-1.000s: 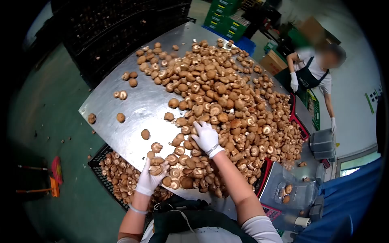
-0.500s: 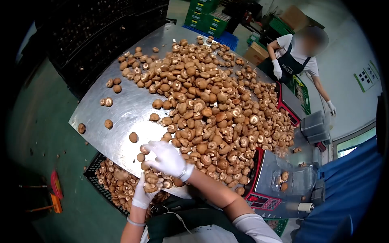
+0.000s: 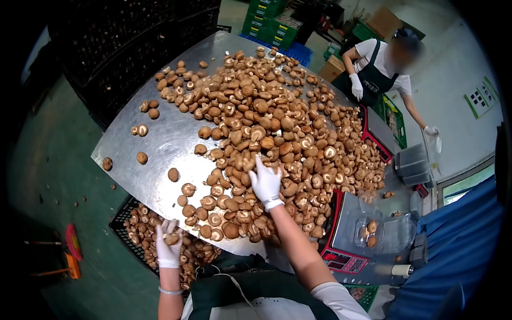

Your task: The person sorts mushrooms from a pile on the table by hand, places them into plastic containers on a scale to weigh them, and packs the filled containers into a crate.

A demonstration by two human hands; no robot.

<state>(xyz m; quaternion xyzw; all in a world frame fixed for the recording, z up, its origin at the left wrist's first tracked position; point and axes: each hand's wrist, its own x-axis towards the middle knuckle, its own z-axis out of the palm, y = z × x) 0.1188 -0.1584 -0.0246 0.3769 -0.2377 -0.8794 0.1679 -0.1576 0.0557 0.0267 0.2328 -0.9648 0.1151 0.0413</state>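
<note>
1. Head view: the white-gloved left hand [image 3: 166,245] has swung over the black mesh plastic crate [image 3: 119,221] — half-curled around a round brown mushroom [image 3: 172,239].
2. White-gloved right hand [image 3: 265,184] is back at the brown mushroom heap [image 3: 266,117] on the shiny metal table [image 3: 125,146], spread, gripping nothing visible — hands now work separately.

We wore white gloves [image 3: 265,183], a pale band [image 3: 170,291] around the left forearm, white sleeves [image 3: 337,298] and a dark green apron [image 3: 285,284] with a thin, pale cord [image 3: 238,286] and a greyish panel [image 3: 264,311] low in front.
</note>
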